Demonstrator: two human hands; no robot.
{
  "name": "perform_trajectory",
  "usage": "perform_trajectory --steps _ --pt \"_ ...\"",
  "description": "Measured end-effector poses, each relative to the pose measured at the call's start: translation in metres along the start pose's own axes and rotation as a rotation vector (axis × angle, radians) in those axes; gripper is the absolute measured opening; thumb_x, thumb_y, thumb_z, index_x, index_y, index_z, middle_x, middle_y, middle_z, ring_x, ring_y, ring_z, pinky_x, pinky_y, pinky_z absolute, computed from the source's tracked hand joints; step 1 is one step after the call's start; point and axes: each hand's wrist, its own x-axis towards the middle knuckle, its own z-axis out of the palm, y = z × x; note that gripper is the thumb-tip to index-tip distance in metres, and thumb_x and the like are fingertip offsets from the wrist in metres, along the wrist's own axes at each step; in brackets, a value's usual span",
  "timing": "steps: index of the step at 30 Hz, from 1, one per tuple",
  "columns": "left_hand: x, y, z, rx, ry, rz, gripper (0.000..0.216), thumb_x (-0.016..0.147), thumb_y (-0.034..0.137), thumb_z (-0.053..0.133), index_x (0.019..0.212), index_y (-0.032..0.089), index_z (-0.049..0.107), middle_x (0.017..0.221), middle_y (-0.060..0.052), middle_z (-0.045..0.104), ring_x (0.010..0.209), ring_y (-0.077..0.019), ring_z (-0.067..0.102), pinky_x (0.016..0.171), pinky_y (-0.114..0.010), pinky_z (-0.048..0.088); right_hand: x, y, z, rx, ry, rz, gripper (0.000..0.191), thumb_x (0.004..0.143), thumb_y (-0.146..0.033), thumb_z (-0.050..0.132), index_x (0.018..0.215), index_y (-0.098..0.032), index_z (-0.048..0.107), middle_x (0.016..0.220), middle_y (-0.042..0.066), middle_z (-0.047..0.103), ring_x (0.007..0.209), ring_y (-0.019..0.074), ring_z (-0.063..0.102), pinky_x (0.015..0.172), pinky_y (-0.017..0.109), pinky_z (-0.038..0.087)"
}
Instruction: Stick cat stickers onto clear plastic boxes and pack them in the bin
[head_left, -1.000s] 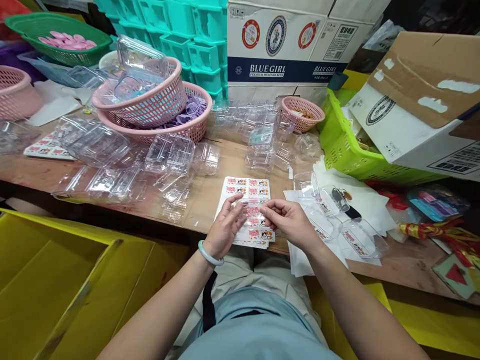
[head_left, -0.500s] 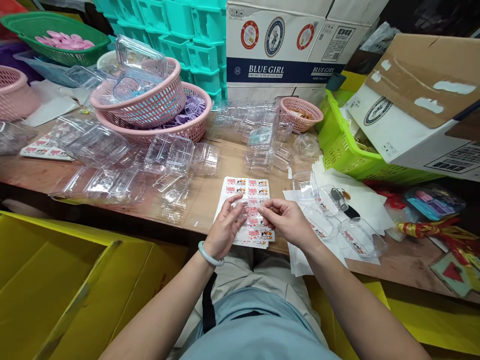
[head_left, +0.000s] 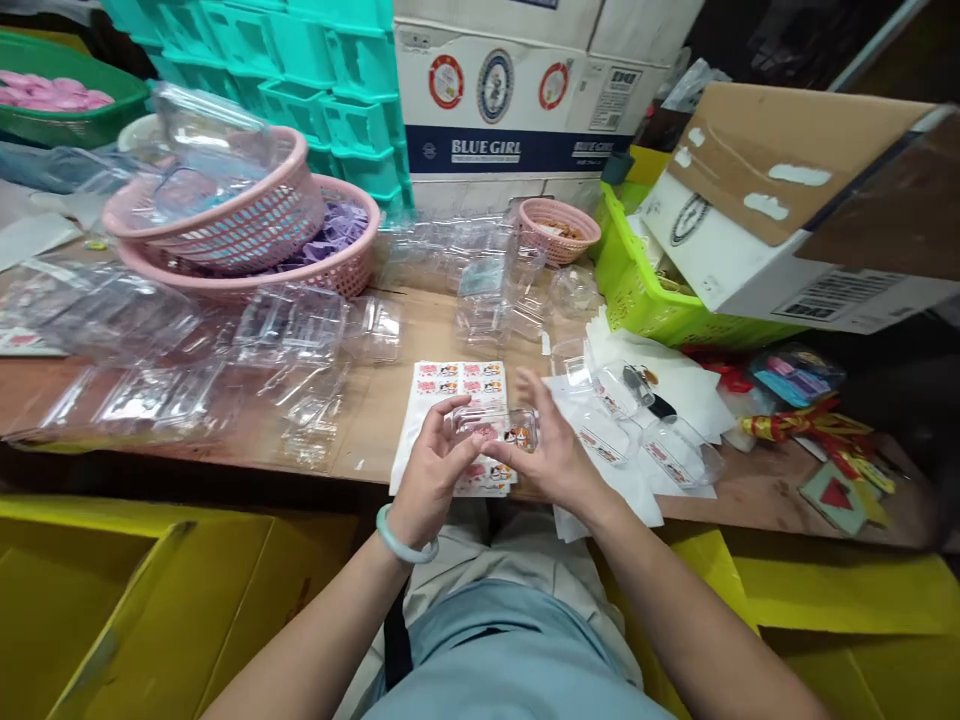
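A small clear plastic box is held between my two hands, above a stack of sticker sheets. The sheets carry red lettering and an orange-and-black cartoon cat. A sticker with the same print shows on the box. My left hand, with a pale bangle on its wrist, grips the left end between thumb and fingers. My right hand is at the right end, its thumb low on the box front and its fingers raised behind. Several clear boxes with stickers lie on white paper to the right.
Clear plastic boxes cover the table's left and back. Pink baskets stand behind them, and a smaller pink basket is further right. A green crate holds a tilted carton. Yellow bins stand below the table edge.
My view has turned right, so the table appears shifted left. My right fingers have gone from a pinch to spread around the box's right end, and a sticker now shows on the box.
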Motion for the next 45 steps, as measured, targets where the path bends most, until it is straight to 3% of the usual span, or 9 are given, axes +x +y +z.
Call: perform_trajectory --steps 5,8,12,17,22,25,31,40,45 --pt "-0.007 -0.002 0.01 0.046 -0.338 -0.074 0.056 0.077 0.03 0.071 0.129 0.027 0.05 0.132 -0.011 0.056 0.117 -0.0278 0.056 0.099 -0.042 0.046 -0.029 0.003 -0.049 0.232 -0.328 0.063 0.054 0.082 -0.041 0.067 0.132 -0.029 0.049 0.13 0.006 0.054 0.116 0.021 0.057 0.098 0.035 0.047" --pt "0.005 -0.002 0.007 0.265 -0.317 -0.068 0.059 0.078 0.037 0.069 0.133 0.029 0.05 0.136 -0.01 0.052 0.123 -0.0292 0.05 0.099 -0.042 0.045 -0.046 0.028 -0.093 0.138 0.05 0.101 0.063 0.079 -0.041 0.069 0.135 -0.029 0.042 0.129 0.009 0.052 0.109 0.0211 0.059 0.096 0.038 0.049" --pt "0.041 0.005 -0.022 0.934 0.196 0.207 0.059 0.072 0.052 0.069 0.122 0.023 0.058 0.125 -0.013 0.056 0.119 -0.0334 0.048 0.1 -0.048 0.039 -0.052 0.089 -0.148 -0.313 0.804 0.201 0.077 0.065 -0.046 0.075 0.131 -0.018 0.047 0.128 0.018 0.048 0.1 0.028 0.06 0.091 0.048 0.049" --pt "0.073 0.011 -0.066 1.435 0.362 0.079 0.055 0.065 0.062 0.069 0.099 0.019 0.063 0.109 -0.017 0.061 0.115 -0.0418 0.046 0.096 -0.056 0.031 -0.039 0.143 -0.17 -0.554 0.8 0.324 0.073 0.066 -0.053 0.071 0.127 -0.017 0.052 0.118 0.021 0.056 0.101 0.0372 0.059 0.093 0.056 0.044" --pt "0.076 0.01 -0.071 1.38 0.502 0.237 0.02 0.076 0.038 0.062 0.081 0.019 0.059 0.094 -0.01 0.061 0.098 -0.0298 0.053 0.09 -0.043 0.039 -0.02 0.107 -0.118 -0.766 0.803 -0.084 0.064 0.079 -0.046 0.066 0.133 -0.017 0.048 0.135 0.024 0.045 0.13 0.0399 0.038 0.109 0.055 0.027" --pt "0.067 0.014 -0.065 1.191 0.511 0.355 0.015 0.079 0.034 0.059 0.075 0.019 0.062 0.085 -0.007 0.06 0.087 -0.0243 0.055 0.084 -0.037 0.042 -0.002 0.061 -0.051 -0.561 0.55 -0.326 0.048 0.087 -0.032 0.058 0.133 -0.022 0.049 0.131 0.018 0.049 0.129 0.0325 0.043 0.11 0.053 0.031" --pt "0.036 0.023 -0.039 0.276 0.165 -0.022 0.03 0.073 0.044 0.071 0.086 0.017 0.071 0.076 -0.003 0.067 0.07 -0.0167 0.057 0.066 -0.028 0.044 0.044 0.01 0.058 -0.109 -0.011 -0.501 0.044 0.089 -0.032 0.059 0.131 -0.025 0.053 0.141 0.01 0.049 0.135 0.0248 0.04 0.114 0.046 0.032" --pt "0.029 0.009 -0.041 0.261 0.019 0.054 0.022 0.079 0.038 0.069 0.086 0.018 0.074 0.093 -0.006 0.069 0.093 -0.0193 0.059 0.085 -0.029 0.043 0.05 0.024 0.075 0.208 -0.066 -0.291 0.025 0.087 -0.025 0.059 0.109 -0.028 0.07 0.111 0.005 0.071 0.108 0.0194 0.063 0.1 0.039 0.046" --pt "0.032 0.004 -0.042 0.264 0.016 0.009 0.028 0.079 0.042 0.068 0.086 0.016 0.073 0.086 -0.006 0.067 0.08 -0.0182 0.059 0.074 -0.029 0.046 0.048 0.028 0.073 0.43 -0.153 -0.111 0.026 0.084 -0.038 0.065 0.106 -0.027 0.072 0.112 0.004 0.071 0.109 0.0199 0.064 0.101 0.039 0.046"
